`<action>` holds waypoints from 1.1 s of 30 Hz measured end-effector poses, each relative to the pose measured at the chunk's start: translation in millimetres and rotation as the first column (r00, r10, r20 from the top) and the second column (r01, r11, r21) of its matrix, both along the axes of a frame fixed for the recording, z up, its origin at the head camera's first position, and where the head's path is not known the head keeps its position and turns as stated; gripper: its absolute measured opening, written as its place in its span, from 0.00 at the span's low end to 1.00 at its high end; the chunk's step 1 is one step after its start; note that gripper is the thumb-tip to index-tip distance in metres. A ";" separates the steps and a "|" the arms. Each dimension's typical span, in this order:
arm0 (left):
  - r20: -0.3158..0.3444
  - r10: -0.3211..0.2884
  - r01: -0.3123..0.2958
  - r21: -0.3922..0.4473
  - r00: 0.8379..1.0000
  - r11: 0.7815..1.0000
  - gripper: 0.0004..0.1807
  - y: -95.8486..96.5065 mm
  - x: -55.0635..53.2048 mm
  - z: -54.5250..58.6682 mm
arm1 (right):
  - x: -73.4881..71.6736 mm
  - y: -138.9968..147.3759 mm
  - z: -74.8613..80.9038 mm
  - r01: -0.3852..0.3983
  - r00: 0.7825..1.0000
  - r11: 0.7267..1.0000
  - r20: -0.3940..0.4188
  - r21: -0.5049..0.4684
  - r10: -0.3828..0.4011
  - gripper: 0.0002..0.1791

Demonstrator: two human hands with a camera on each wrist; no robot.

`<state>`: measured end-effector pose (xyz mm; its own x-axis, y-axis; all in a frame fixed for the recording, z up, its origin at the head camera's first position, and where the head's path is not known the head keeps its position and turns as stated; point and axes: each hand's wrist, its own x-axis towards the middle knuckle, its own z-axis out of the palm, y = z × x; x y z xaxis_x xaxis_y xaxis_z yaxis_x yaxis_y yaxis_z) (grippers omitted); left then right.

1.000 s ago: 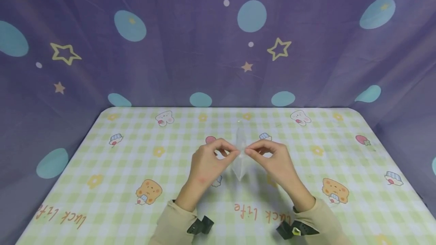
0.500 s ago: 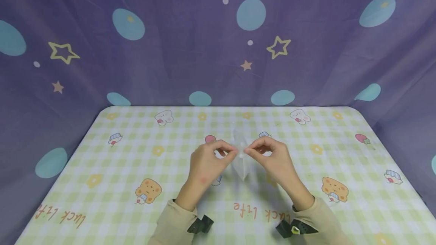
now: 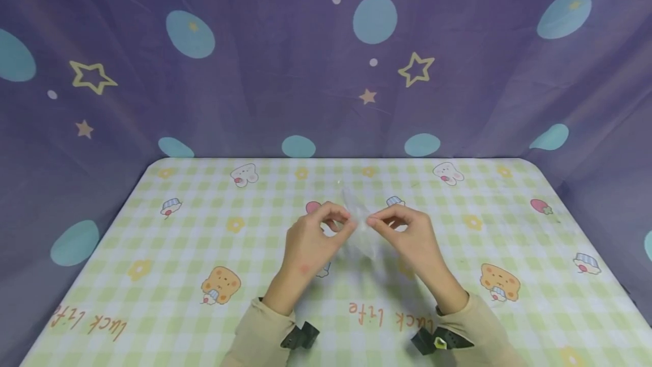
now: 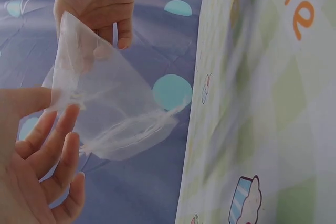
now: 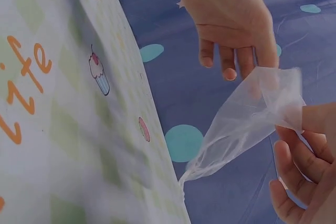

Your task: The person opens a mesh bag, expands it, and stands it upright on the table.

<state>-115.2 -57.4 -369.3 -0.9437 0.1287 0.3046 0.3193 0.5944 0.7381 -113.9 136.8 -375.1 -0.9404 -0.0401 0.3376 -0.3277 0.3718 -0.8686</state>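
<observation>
A sheer white drawstring pouch (image 4: 118, 98) hangs in the air above the table, stretched thin between both hands. My left hand (image 3: 313, 242) pinches one side of it between thumb and forefinger. From the opposite side, my right hand (image 3: 412, 239) pinches it the same way. In the right wrist view the pouch (image 5: 236, 124) tapers to a gathered, cord-like end near the tabletop. The left wrist view shows thin white cords along its lower part. Nothing can be seen inside the see-through cloth.
A green-and-white checked cloth (image 3: 173, 254) with printed cartoons and lettering covers the table. A purple curtain (image 3: 265, 72) with stars and blue ovals hangs behind it. Dark straps with small black devices (image 3: 300, 336) sit at both wrists.
The pouch has turned from nearly upright in view to slanted: its far end swings left, its near end right. Both hands stay almost in place, still pinching it.
</observation>
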 end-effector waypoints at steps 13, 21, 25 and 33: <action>-0.225 -0.055 0.036 -0.087 0.973 0.996 0.09 1.9 1.7 -0.6 | 0.4 -1.1 -2.9 -0.035 0.999 0.998 0.006 0.048 0.035 0.04; -0.238 0.055 -0.070 -0.056 0.970 0.996 0.03 -0.8 0.3 -0.9 | 2.3 -2.8 -1.7 -0.067 0.997 0.994 0.054 0.085 0.063 0.06; -0.229 0.069 -0.086 -0.065 0.971 0.994 0.06 -1.5 0.0 -1.6 | 2.7 -3.2 -0.8 -0.062 0.996 0.994 0.069 0.092 0.056 0.05; -0.203 0.060 -0.080 -0.094 0.977 0.992 0.11 -0.8 -0.3 -2.5 | 1.7 -1.5 1.2 -0.012 1.000 0.997 -0.002 0.072 0.012 0.03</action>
